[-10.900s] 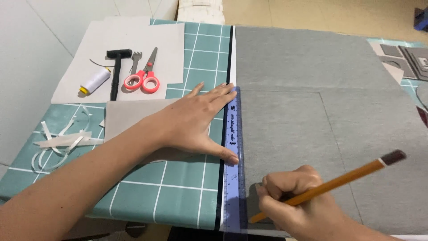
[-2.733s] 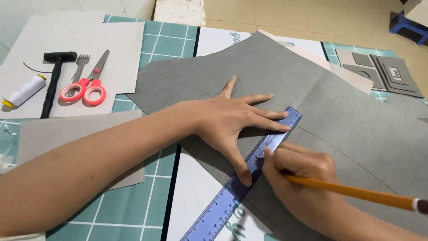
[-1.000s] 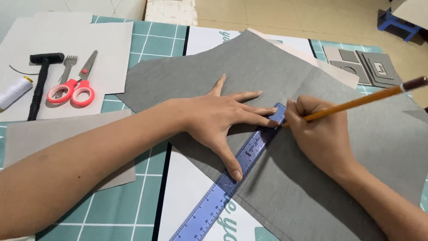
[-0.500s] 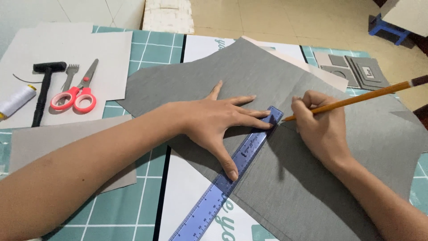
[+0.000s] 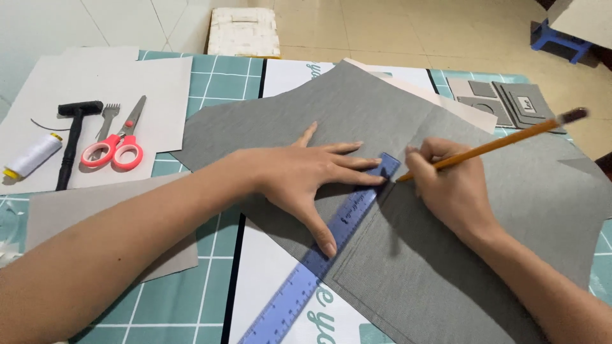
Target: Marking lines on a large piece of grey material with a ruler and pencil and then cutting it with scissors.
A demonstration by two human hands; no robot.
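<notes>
Two hands share the ruler (image 5: 322, 258) lying on the grey sheet (image 5: 446, 280): left hand (image 5: 306, 181) spread flat pinning it, right hand (image 5: 449, 188) closed on the pencil (image 5: 491, 145) at its far end; press firmly, tip against the edge.

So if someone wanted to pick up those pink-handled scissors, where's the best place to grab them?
Probably by the two pink loops, coming from above at the near end. The scissors lie flat and closed on the pale card sheet, loops towards the person and blades pointing away. The fork-like tool and the black hammer lie close on their left, so the right side is freer.
</notes>
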